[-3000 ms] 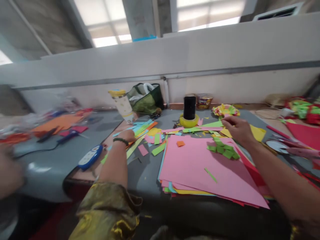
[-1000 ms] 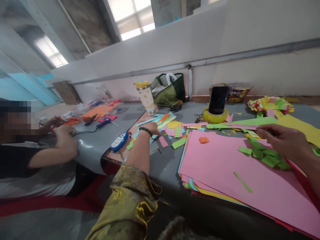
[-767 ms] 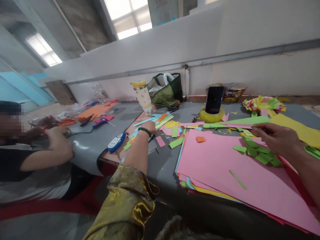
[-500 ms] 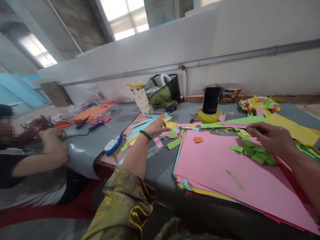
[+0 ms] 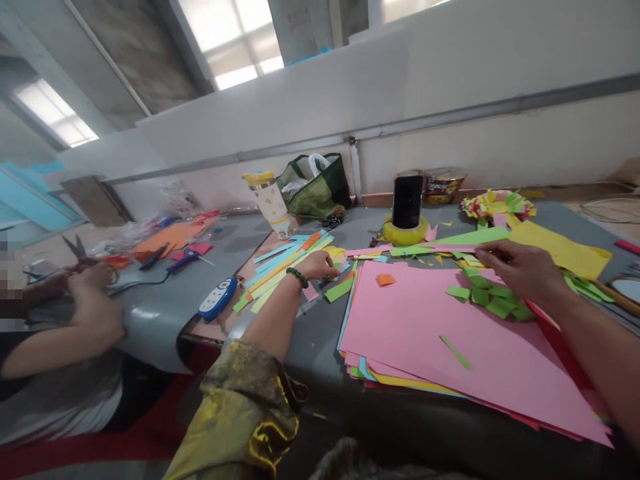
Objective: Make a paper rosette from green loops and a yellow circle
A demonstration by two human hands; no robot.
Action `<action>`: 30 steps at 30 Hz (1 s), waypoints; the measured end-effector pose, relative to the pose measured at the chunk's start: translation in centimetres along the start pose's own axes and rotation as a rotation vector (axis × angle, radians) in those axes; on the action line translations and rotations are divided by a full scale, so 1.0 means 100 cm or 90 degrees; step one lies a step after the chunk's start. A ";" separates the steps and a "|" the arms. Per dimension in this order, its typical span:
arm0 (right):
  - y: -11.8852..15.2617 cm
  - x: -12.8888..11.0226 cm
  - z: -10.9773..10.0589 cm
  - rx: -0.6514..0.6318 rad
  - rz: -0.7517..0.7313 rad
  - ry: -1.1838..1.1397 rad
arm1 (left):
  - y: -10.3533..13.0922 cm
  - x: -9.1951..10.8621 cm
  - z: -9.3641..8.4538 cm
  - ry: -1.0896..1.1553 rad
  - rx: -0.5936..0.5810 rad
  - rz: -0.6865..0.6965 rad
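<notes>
My left hand (image 5: 318, 265), with a green bead bracelet at the wrist, is curled closed over loose paper scraps. What its fingers hold, if anything, is hidden. Beside it lie blue, yellow and orange paper strips (image 5: 285, 261). On the right, the thumb and fingers of my right hand (image 5: 520, 265) pinch the end of a pink paper strip (image 5: 453, 248). Below that hand, a heap of small green paper pieces (image 5: 493, 299) rests on a stack of pink paper sheets (image 5: 415, 333). An orange square (image 5: 385, 280) also lies on the stack.
A phone (image 5: 407, 202) leans upright at a yellow tape roll (image 5: 406, 231). Behind stand a tumbler (image 5: 271, 208), a green bag (image 5: 317, 187) and a paper flower bunch (image 5: 497, 205). At left, a co-worker's hands hold scissors (image 5: 77, 253); a blue-and-white case (image 5: 218, 298) lies nearer.
My left hand has shifted right and nearer, uncovering more of the strips beside it; its fingers look more curled. My right hand stays at the pink strip. The view has turned slightly right.
</notes>
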State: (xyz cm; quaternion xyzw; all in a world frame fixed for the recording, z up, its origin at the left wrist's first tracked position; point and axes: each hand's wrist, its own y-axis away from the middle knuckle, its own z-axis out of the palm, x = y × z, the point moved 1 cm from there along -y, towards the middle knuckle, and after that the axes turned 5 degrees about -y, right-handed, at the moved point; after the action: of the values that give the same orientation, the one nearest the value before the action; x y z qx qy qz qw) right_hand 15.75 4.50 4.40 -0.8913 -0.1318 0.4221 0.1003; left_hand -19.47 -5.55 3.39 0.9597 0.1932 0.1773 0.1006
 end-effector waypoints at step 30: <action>-0.010 0.026 -0.001 0.170 -0.131 -0.141 | 0.010 -0.015 -0.034 0.118 0.082 0.039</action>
State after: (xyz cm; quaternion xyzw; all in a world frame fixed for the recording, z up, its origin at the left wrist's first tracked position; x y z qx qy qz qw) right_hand 17.31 6.28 2.84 -0.7998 -0.1750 0.5192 0.2451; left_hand -21.74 -6.64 6.34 0.9491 0.1832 0.2558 0.0146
